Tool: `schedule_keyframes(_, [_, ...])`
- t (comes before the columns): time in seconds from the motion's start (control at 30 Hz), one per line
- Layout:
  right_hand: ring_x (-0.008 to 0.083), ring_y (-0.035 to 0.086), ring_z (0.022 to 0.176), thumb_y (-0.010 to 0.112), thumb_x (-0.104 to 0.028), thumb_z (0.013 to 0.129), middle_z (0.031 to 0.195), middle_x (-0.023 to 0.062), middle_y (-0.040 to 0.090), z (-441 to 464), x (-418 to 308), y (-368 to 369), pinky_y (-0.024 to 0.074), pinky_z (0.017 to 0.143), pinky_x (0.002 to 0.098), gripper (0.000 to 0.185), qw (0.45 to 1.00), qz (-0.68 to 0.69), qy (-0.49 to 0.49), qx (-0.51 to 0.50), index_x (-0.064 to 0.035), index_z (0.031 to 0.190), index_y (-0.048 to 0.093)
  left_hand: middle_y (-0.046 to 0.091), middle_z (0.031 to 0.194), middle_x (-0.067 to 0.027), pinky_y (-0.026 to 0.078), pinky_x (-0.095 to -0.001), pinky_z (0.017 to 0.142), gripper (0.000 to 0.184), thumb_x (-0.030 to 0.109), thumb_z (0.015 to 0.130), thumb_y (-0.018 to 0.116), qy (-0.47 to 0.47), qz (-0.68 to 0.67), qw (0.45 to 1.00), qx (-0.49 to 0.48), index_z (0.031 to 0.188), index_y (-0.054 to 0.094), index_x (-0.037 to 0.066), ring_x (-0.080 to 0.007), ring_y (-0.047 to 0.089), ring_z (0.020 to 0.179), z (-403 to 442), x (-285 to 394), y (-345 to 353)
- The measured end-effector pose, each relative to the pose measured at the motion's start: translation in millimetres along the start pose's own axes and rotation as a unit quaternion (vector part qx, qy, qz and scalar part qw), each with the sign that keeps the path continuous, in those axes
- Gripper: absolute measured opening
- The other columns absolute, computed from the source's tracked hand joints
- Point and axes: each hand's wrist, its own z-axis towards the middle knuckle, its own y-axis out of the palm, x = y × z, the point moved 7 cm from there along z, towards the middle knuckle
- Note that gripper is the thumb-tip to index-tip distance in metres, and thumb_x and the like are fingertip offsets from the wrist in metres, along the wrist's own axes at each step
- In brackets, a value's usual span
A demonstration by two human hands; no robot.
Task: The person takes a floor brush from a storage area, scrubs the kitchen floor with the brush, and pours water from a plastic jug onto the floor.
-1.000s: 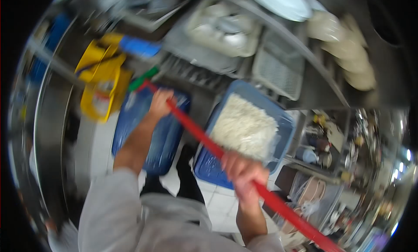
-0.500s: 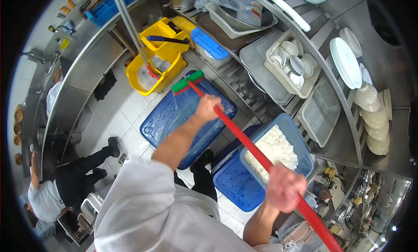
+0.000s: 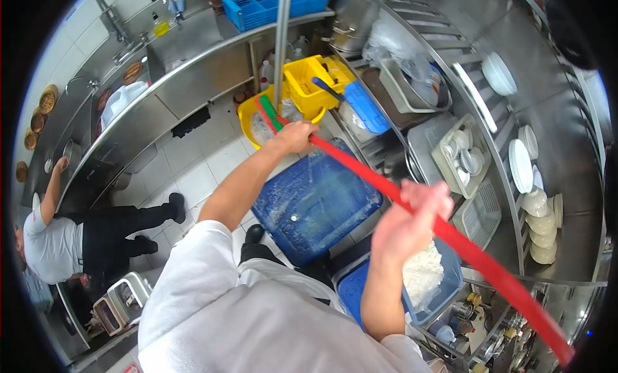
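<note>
I hold a long-handled scrub brush [image 3: 360, 170] with a red pole, green head and red bristles. My left hand [image 3: 296, 136] is wrapped around the pole close to the head. Farther up, my right hand [image 3: 410, 225] grips the pole, its fingers slightly blurred. The green brush head [image 3: 267, 113] is over the yellow mop bucket [image 3: 248, 112], which contains foamy water. Whether the bristles touch the water is hidden. Below the pole, a wet blue plastic lid or upturned bin [image 3: 315, 202] with whitish suds lies on the tiled floor.
A blue tub [image 3: 454, 289] of white, rice-like food stands by my right arm. Racks on the right hold a crate of bowls [image 3: 467, 157] and stacked plates [image 3: 520, 167]. A steel sink counter [image 3: 199, 64] runs along the left. Another person [image 3: 61, 241] stands at far left.
The brush head has moved off the blue plastic surface to above the mop bucket. Both hands remain on the pole; my right hand's fingers look looser. The camera view has shifted.
</note>
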Motion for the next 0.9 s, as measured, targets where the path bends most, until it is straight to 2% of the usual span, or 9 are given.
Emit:
schedule_keyframes(0.03, [0.0125, 0.047, 0.072, 0.058, -0.015, 0.099, 0.077, 0.0016, 0.049, -11.2, 26.0, 30.0, 0.0433, 0.074, 0.0337, 0.018, 0.999, -0.039, -0.009, 0.022, -0.0106, 0.089, 0.044, 0.064, 0.111, -0.0196, 0.052, -0.0444, 0.083, 0.041, 0.014, 0.074, 0.073, 0.001, -0.002, 1.0, 0.002, 0.113, 0.063, 0.008, -0.0368, 0.062, 0.101, -9.4, -17.9, -2.6])
schedule_keyframes(0.1, [0.0108, 0.05, 0.072, 0.058, -0.022, 0.1, 0.072, 0.0016, 0.051, -27.1, 98.8, 83.4, 0.0422, 0.073, 0.0304, 0.023, 0.999, -0.009, 0.037, 0.013, -0.0099, 0.082, 0.05, 0.048, 0.138, -0.0232, 0.047, -0.0445, 0.098, 0.075, 0.013, 0.076, 0.072, -0.042, -0.073, 0.969, 0.233, 0.144, 0.04, 0.012, -0.0401, 0.052, 0.121, -51.9, -47.5, -21.7])
schedule_keyframes(0.17, [0.012, 0.05, 0.071, 0.058, -0.024, 0.1, 0.069, 0.0006, 0.049, -43.7, 180.6, 132.9, 0.0409, 0.072, 0.0301, 0.028, 0.994, -0.008, 0.106, -0.037, -0.0104, 0.078, 0.049, 0.039, 0.145, -0.0238, 0.042, -0.046, 0.105, 0.086, 0.014, 0.081, 0.069, -0.077, -0.185, 0.952, 0.232, 0.152, 0.022, 0.011, -0.0443, 0.044, 0.129, -111.7, -65.4, -17.9])
schedule_keyframes(0.37, [0.0121, 0.051, 0.07, 0.058, -0.034, 0.099, 0.069, 0.0041, 0.057, -123.8, 373.9, 200.8, 0.0423, 0.072, 0.0298, 0.04, 0.934, -0.211, 0.211, -0.198, -0.006, 0.072, 0.05, 0.041, 0.147, -0.0246, 0.037, -0.0417, 0.112, 0.094, 0.023, 0.077, 0.075, -0.372, -0.207, 0.905, 0.008, 0.153, 0.022, 0.008, -0.0384, 0.042, 0.135, -444.1, -216.5, 137.4])
schedule_keyframes(0.43, [0.0133, 0.053, 0.07, 0.059, -0.034, 0.098, 0.069, 0.004, 0.057, -133.2, 413.8, 203.3, 0.0436, 0.071, 0.0308, 0.038, 0.931, -0.261, 0.174, -0.188, -0.0059, 0.073, 0.052, 0.041, 0.143, -0.0335, 0.042, -0.0449, 0.107, 0.1, 0.025, 0.074, 0.076, -0.554, -0.189, 0.797, -0.15, 0.153, 0.017, 0.007, -0.0432, 0.047, 0.13, -571.1, -237.2, 147.6])
schedule_keyframes(0.53, [0.0161, 0.055, 0.072, 0.063, -0.036, 0.094, 0.072, 0.0051, 0.06, -117.1, 436.9, 251.3, 0.0454, 0.069, 0.0342, 0.037, 0.916, -0.252, 0.232, -0.208, -0.0055, 0.075, 0.053, 0.054, 0.127, -0.0336, 0.049, -0.047, 0.097, 0.087, 0.023, 0.072, 0.073, -0.619, -0.159, 0.757, -0.133, 0.145, 0.03, 0.004, -0.0449, 0.058, 0.115, -675.5, -251.0, 139.0])
schedule_keyframes(0.7, [0.0178, 0.056, 0.066, 0.066, -0.031, 0.092, 0.067, 0.0069, 0.06, -38.5, 329.0, 298.5, 0.0432, 0.066, 0.0355, 0.033, 0.962, -0.225, 0.112, -0.106, -0.0057, 0.074, 0.056, 0.057, 0.127, -0.0303, 0.044, -0.0423, 0.104, 0.076, 0.025, 0.074, 0.074, -0.578, -0.189, 0.794, 0.012, 0.137, 0.044, -0.005, -0.0417, 0.055, 0.121, -659.2, -273.7, 131.7])
schedule_keyframes(0.87, [0.0185, 0.05, 0.051, 0.072, -0.014, 0.085, 0.056, 0.0024, 0.046, 10.5, 145.1, 283.7, 0.048, 0.057, 0.0363, 0.027, 0.985, -0.06, 0.068, -0.15, -0.0085, 0.07, 0.05, 0.046, 0.143, -0.0254, 0.04, -0.0411, 0.108, 0.081, 0.022, 0.076, 0.077, -0.296, -0.24, 0.915, 0.133, 0.143, 0.039, -0.001, -0.0386, 0.047, 0.131, -442.3, -223.9, 83.0])
schedule_keyframes(0.9, [0.0182, 0.049, 0.052, 0.071, -0.012, 0.085, 0.057, 0.0013, 0.044, 3.3, 95.7, 280.2, 0.0493, 0.06, 0.0373, 0.026, 0.976, -0.05, 0.059, -0.205, -0.008, 0.071, 0.05, 0.041, 0.146, -0.0252, 0.038, -0.0415, 0.11, 0.084, 0.02, 0.077, 0.076, -0.299, -0.357, 0.876, 0.124, 0.146, 0.034, 0.0, -0.0389, 0.044, 0.133, -389.9, -181.2, 39.4])
